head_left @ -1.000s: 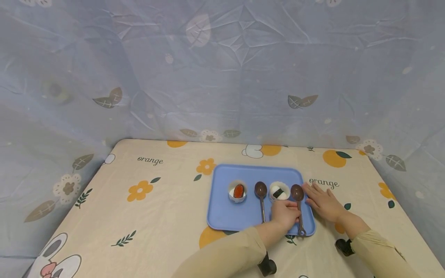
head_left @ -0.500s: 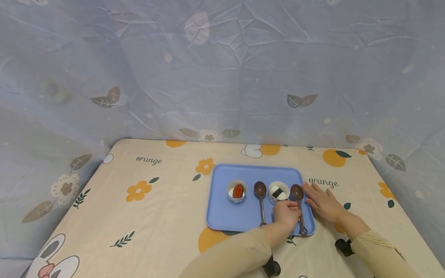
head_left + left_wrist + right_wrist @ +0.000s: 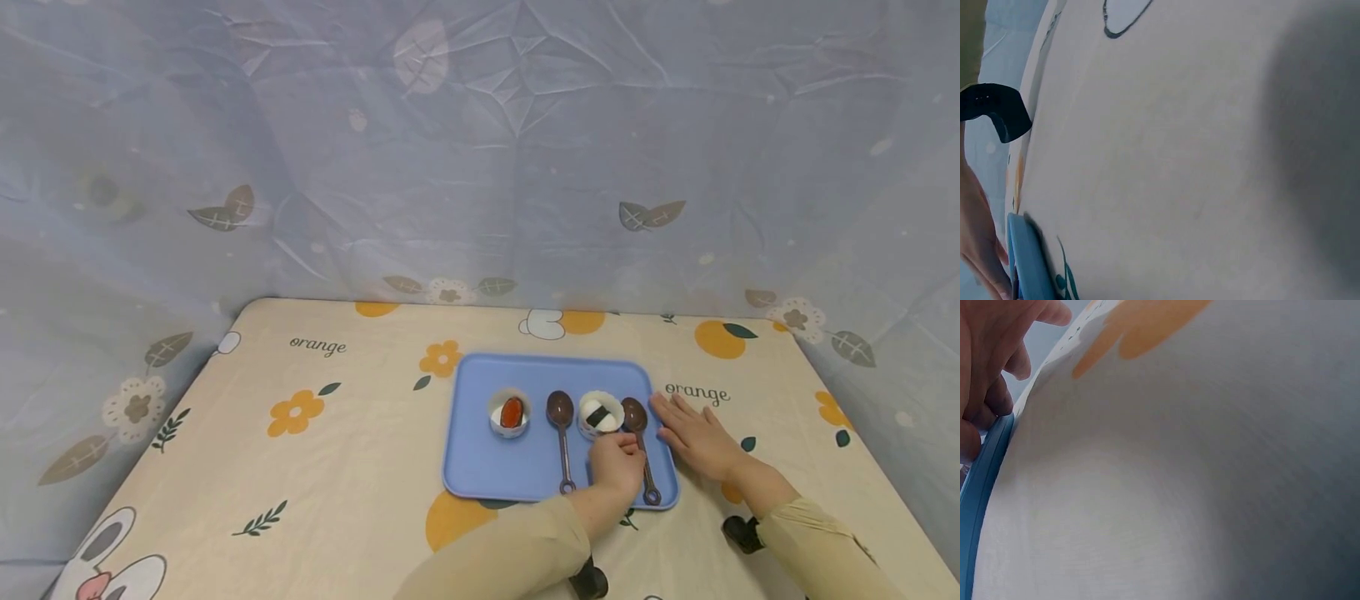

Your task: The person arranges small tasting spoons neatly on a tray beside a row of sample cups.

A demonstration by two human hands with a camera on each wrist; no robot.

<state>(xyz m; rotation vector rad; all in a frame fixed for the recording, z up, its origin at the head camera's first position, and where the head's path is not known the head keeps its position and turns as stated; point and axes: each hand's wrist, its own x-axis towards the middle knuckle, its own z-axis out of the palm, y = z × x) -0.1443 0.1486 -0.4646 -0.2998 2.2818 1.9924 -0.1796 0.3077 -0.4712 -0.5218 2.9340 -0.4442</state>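
Note:
A blue tray (image 3: pixel 487 471) holds two small white cups and two brown spoons with ring-ended handles. My left hand (image 3: pixel 617 468) pinches the handle of the right-hand spoon (image 3: pixel 634 413), whose bowl lies right at the rim of the cup with a black-banded white rice ball (image 3: pixel 597 415). My right hand (image 3: pixel 702 437) rests at the tray's right edge with fingers extended; in the right wrist view its fingertips meet the tray rim (image 3: pixel 986 469). Left of the rice ball's cup lies the other spoon (image 3: pixel 560 408). In the left cup sits an orange-topped sushi piece (image 3: pixel 512 412).
A cream tablecloth (image 3: pixel 360 442) with orange and flower prints covers the table. Blue-grey patterned cloth (image 3: pixel 480 167) hangs behind it and along both sides. Black wrist-worn devices (image 3: pixel 742 533) hang below both sleeves.
The right-hand spoon, in my left hand's fingers, has shifted slightly left towards the rice ball's cup. My left forearm has swung a little to the right. My right hand stays at the tray edge.

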